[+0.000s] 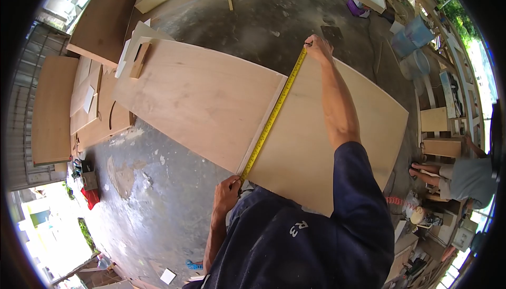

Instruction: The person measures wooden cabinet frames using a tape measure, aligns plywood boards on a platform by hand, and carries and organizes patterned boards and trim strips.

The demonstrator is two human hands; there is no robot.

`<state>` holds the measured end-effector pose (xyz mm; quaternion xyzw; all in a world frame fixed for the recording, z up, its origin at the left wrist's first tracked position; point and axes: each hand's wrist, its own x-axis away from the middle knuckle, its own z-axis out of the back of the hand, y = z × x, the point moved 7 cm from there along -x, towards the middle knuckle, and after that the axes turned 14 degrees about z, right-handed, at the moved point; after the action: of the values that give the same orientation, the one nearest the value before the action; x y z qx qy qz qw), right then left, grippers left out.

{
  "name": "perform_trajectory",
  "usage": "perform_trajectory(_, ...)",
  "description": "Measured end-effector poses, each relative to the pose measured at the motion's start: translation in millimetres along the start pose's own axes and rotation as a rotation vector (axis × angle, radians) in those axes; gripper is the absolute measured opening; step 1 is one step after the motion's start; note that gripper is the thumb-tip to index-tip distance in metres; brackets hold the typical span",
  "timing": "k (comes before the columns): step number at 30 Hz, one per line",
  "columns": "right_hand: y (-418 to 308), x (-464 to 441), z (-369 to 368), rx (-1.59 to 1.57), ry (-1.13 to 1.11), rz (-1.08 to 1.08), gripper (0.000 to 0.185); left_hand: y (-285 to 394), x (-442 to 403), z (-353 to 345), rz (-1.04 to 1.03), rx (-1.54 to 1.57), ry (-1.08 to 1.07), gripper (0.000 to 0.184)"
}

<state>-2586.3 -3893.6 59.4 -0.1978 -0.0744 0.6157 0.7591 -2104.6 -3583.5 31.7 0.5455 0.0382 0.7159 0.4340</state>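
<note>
A yellow tape measure [272,116] is stretched straight over two wooden panels, along the seam where they meet. My right hand [318,48], arm extended, is closed on its far end at the far edge. My left hand [227,193], close to my body, is closed on its near end at the near edge. Fingers hide much of both ends, so I cannot tell which hand has the case. A pinkish plywood panel [195,94] lies left of the tape, and a paler panel [300,146] lies to its right, partly under my right arm.
A small wooden block [140,60] rests on the left panel. Large boards [51,109] lean at the left. Blue buckets [412,35] stand at the right, near a person in a grey shirt [474,181]. A red coiled hose [400,202] and tools lie at lower right.
</note>
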Motion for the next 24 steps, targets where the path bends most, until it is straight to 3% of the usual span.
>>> perform_trajectory(4, 3.8, 13.1, 4.3, -0.040, -0.034, -0.062, 0.026, 3.3, 5.0, 1.3, -0.056, -0.044, 0.007, 0.026)
perform_trajectory(8, 10.7, 23.6, 20.6, -0.017, 0.260, -0.081, 0.034, 16.3, 24.2, -6.4, -0.060, -0.002, -0.034, 0.023)
perform_trajectory(11, 17.0, 34.3, 33.0, -0.301, 0.512, -0.036, 0.047, 43.0, 44.9, -3.8, -0.067, -0.027, -0.074, 0.023)
perform_trajectory(12, 14.8, 47.9, 31.3, -0.526, 0.638, 0.042, 0.047, 34.9, 50.0, -4.1, -0.044, 0.012, -0.051, 0.023)
perform_trajectory(14, -5.2, 87.6, 33.6, -0.856, 0.740, -0.019, 0.045, 19.4, 62.8, -10.2, -0.089, 0.058, -0.072, 0.025)
perform_trajectory(16, -45.6, 132.0, 31.7, -1.026, 0.706, -0.199, 0.043, -5.9, 72.3, -13.8, -0.073, 0.150, -0.067, 0.027)
perform_trajectory(19, -94.4, 179.7, 2.7, -1.115, 0.513, -0.223, 0.042, -45.4, 92.5, -12.9, -0.035, 0.285, -0.036, 0.031)
perform_trajectory(24, -204.7, 293.3, -34.2, -1.174, 0.296, -0.085, 0.029, -168.5, 146.8, -3.9, 0.044, 0.348, 0.090, 0.029)
